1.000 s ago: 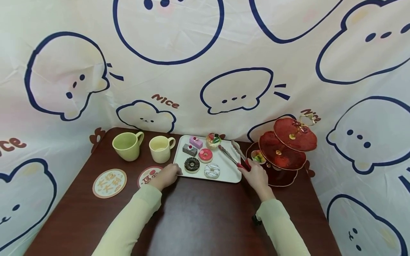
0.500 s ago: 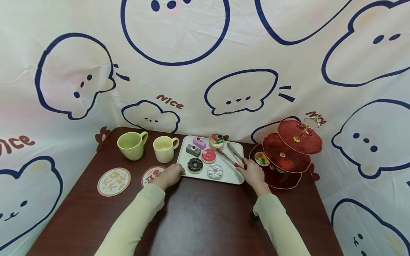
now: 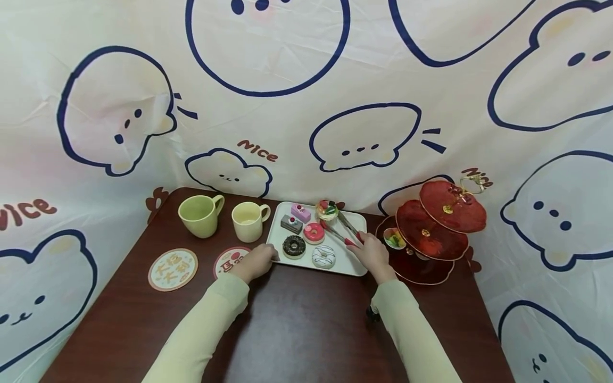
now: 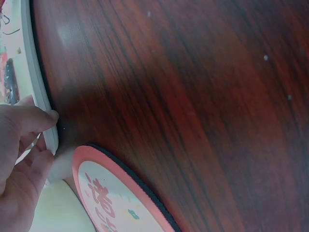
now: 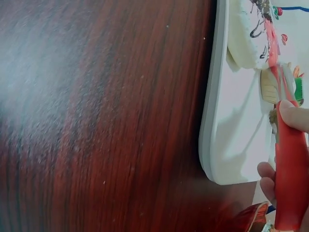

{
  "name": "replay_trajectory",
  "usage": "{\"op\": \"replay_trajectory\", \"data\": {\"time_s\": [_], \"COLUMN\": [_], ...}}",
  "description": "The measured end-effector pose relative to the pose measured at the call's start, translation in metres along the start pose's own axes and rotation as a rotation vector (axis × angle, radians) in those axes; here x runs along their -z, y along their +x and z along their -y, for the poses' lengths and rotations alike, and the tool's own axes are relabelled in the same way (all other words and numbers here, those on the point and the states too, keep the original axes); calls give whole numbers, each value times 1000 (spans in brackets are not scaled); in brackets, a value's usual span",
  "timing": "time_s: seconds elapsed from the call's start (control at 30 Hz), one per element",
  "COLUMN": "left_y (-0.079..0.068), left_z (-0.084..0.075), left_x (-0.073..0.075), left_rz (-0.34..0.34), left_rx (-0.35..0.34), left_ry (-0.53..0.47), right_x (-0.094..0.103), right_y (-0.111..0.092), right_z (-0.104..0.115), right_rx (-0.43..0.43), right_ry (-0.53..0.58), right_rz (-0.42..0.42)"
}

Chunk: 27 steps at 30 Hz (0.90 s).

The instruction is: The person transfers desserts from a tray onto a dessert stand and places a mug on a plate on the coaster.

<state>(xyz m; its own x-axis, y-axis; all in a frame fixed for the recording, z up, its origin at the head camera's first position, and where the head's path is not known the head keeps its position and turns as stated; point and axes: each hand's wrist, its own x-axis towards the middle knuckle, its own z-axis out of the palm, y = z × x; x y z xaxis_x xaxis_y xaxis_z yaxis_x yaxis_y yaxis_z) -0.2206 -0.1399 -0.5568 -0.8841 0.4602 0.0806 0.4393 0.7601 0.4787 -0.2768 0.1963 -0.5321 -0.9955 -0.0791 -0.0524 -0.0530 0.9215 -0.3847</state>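
Nearest me, the tabletop point(image 3: 306, 324) gives wide room. On the white tray point(image 3: 346, 264) there's space right of the white donut point(image 3: 323, 256), but the fruit cup point(image 3: 327, 210) stands close at the tips of my tongs point(image 5: 291, 171). The three-tiered stand point(image 3: 431, 229) hems in my right hand point(image 3: 375, 256); the yellow mug point(image 3: 247, 223) stands beyond my left hand point(image 3: 257, 260).

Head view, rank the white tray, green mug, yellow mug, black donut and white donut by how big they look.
1. White tray
2. Green mug
3. Yellow mug
4. Black donut, white donut: too alike to rank
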Motion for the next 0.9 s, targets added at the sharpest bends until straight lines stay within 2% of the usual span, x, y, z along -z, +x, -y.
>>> {"op": "replay_trajectory", "data": {"time_s": [0.17, 0.4, 0.9], "left_y": [1, 1, 2], "left_z": [1, 2, 0], "left_x": [0, -2, 0], "left_rz": [4, 1, 19], "left_rx": [18, 1, 10], "left_ry": [2, 7, -5], "right_x": [-2, -6, -9], "right_y": [6, 7, 1], "right_z": [5, 11, 7], "right_rx": [5, -13, 1], "right_ry": [13, -4, -22], "right_rz": [5, -7, -38]}}
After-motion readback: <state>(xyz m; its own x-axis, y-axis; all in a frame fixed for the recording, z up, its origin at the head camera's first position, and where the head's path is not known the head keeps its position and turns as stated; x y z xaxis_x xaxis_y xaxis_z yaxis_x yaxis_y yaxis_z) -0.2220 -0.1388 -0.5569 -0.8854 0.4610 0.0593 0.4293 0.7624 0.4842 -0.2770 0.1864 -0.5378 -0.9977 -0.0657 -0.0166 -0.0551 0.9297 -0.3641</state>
